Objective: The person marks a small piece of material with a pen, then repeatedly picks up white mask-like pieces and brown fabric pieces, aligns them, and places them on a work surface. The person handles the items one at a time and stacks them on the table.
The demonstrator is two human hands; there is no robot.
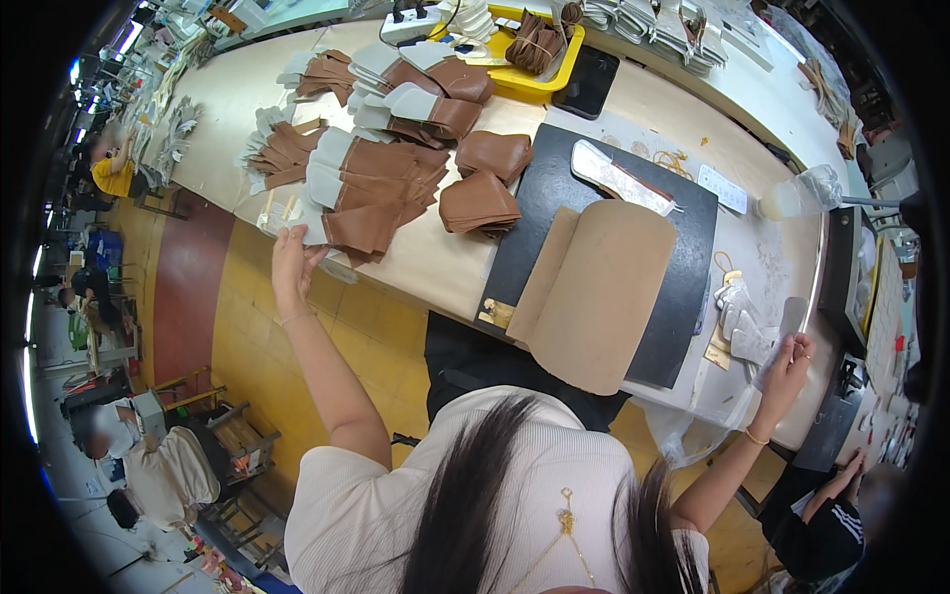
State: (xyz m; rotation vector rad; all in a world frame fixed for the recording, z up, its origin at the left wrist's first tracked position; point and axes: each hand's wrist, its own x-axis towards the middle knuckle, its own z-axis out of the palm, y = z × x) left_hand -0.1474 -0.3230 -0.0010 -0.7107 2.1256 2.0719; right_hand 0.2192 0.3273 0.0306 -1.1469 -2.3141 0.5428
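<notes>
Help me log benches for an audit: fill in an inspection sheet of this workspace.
Surface: long tan table, black rectangular board on it.
Work things: overlapping brown leather-like pieces with pale ends; curved tan sheet on the board.
Clutter: yellow plastic tray, black phone-like slab.
Hands: left hand at the pieces' pale ends, grip unclear; right hand holding a flat pale piece.
Cables: black cable by white power strip.
Surroundings: seated people, yellow-and-red floor.
</notes>
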